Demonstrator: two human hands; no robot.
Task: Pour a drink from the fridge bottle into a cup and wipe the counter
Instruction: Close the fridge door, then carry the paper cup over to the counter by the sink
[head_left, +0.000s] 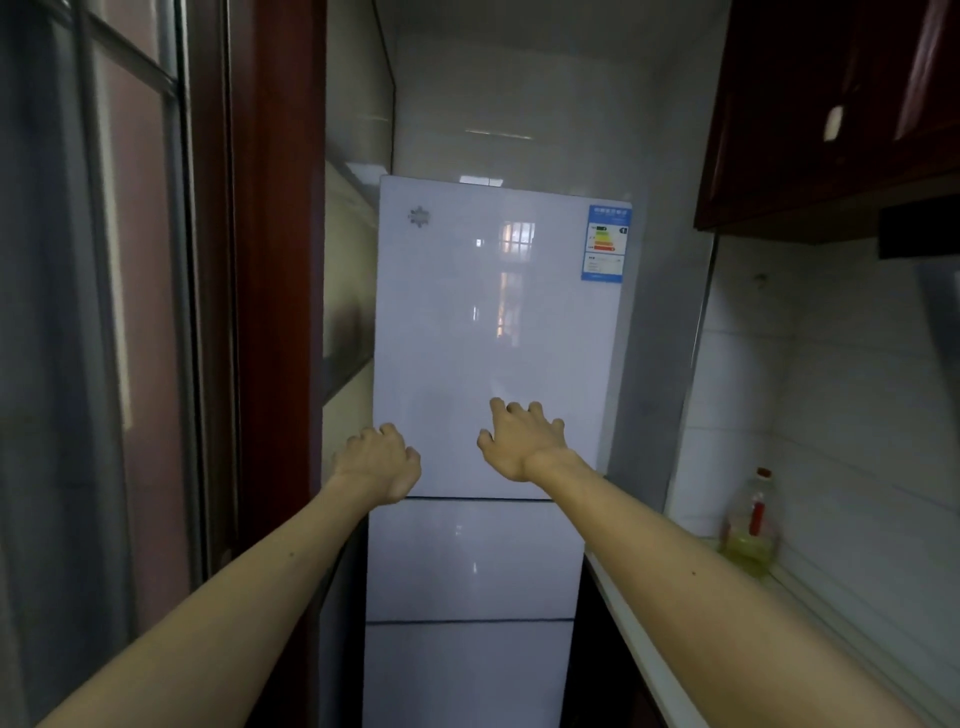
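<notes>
We hold out our left hand (382, 460) and right hand (524, 441), fingers loose and holding nothing, near the white fridge (493, 322). Its doors are shut. The worktop (641, 649) is on our right.

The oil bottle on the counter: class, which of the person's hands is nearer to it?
Right. The right hand is at the fridge door, left of the oil bottle; the left hand is farther left, by the door's left edge.
</notes>
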